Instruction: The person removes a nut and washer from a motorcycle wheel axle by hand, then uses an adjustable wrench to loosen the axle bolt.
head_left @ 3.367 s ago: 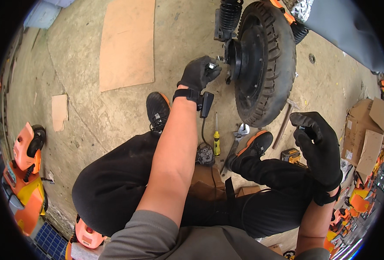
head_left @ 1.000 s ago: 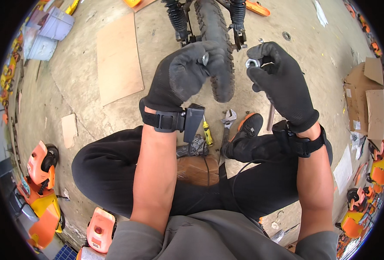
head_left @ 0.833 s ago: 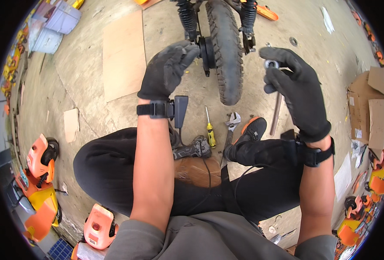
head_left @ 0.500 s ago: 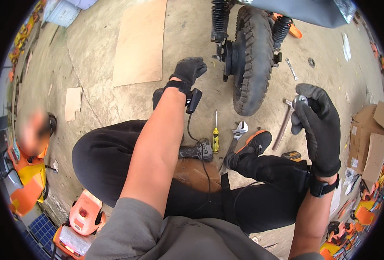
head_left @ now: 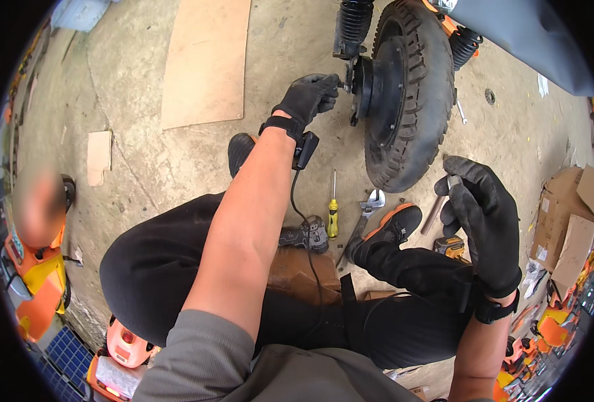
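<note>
A black knobbly-tyred wheel (head_left: 414,100) stands ahead of me, with a dark hub and a coil shock absorber on either side. My left hand (head_left: 308,97), in a black glove, is closed with its fingertips at the axle end (head_left: 345,86) on the wheel's left side. Whether a small part also sits between those fingers is hidden. My right hand (head_left: 486,218), gloved too, is raised over the floor right of the wheel. Its thumb and fingers pinch a small round metal piece (head_left: 452,181), seen nearly edge-on.
Near my feet lie a yellow screwdriver (head_left: 333,216), an adjustable wrench (head_left: 365,218), a grey power tool (head_left: 310,234) and a hammer handle (head_left: 433,214). A yellow-black battery (head_left: 450,246) is beside my right leg. Cardboard boxes (head_left: 565,221) stand right; a flat board (head_left: 206,67) lies ahead left.
My left hand has moved right to the axle end. My right hand has lowered slightly and turned the metal piece edge-on. The view has shifted, bringing the wheel nearer.
</note>
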`<state>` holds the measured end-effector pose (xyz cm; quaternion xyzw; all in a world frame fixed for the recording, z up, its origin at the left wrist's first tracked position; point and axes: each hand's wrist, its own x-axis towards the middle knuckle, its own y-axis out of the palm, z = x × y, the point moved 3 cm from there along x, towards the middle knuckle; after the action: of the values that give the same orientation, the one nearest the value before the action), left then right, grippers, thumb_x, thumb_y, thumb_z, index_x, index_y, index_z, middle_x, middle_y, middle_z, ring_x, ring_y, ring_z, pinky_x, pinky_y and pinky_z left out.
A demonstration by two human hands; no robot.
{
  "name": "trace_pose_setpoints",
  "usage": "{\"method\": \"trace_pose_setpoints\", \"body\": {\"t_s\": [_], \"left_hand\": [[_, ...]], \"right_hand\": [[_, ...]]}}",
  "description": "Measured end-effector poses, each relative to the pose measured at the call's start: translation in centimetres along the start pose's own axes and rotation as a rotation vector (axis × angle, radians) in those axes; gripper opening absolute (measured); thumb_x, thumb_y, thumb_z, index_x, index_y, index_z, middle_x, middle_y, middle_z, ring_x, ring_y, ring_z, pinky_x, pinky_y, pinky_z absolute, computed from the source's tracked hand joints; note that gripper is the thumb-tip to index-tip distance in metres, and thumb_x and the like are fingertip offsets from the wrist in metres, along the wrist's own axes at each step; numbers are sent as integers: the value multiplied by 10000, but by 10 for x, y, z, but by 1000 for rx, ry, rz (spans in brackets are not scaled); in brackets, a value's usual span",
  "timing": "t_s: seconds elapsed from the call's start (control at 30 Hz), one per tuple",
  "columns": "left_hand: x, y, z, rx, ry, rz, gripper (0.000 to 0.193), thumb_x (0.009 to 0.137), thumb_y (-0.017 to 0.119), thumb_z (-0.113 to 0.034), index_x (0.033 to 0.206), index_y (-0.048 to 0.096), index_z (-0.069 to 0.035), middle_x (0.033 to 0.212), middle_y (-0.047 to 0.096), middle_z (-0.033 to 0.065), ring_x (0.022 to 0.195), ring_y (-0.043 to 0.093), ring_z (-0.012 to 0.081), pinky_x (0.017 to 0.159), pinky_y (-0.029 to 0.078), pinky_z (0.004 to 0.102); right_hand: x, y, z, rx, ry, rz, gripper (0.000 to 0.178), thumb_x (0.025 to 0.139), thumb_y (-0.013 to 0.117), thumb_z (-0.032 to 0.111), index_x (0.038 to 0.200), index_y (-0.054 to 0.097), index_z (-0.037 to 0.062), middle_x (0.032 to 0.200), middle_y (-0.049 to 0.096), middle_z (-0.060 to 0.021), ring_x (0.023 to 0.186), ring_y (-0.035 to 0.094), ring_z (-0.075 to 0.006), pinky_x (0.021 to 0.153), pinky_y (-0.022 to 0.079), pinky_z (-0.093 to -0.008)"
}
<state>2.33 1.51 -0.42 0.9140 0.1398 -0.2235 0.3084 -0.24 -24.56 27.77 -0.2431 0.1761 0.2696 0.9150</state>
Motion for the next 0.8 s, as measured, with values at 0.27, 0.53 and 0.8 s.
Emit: {"method": "trace_pose_setpoints", "body": {"t_s": [0.27,0.53,0.8], "left_hand": [[4,4,-3,86,-58,-23,261,983,597,-307,1036,638,-55,817,639,50,677,564,119,591,472,245],[4,14,-11,144,-46,-74,243,991,569,-256,997,653,-28,792,637,60,651,575,123,579,481,255],[8,6,-11,243,44,2,273,981,586,-237,951,640,28,816,662,102,651,601,132,581,509,248]], "right_hand": [[2,2,-1,20,71,54,327,948,545,80,1250,560,-45,823,587,-7,674,529,-51,596,435,-208],[0,0,-4,-12,90,45,313,951,536,69,1244,560,-39,843,603,-17,666,527,-50,576,430,-202],[-2,6,-3,-40,58,-40,282,949,556,56,1212,581,-45,890,654,-63,622,545,-66,541,440,-205]]}}
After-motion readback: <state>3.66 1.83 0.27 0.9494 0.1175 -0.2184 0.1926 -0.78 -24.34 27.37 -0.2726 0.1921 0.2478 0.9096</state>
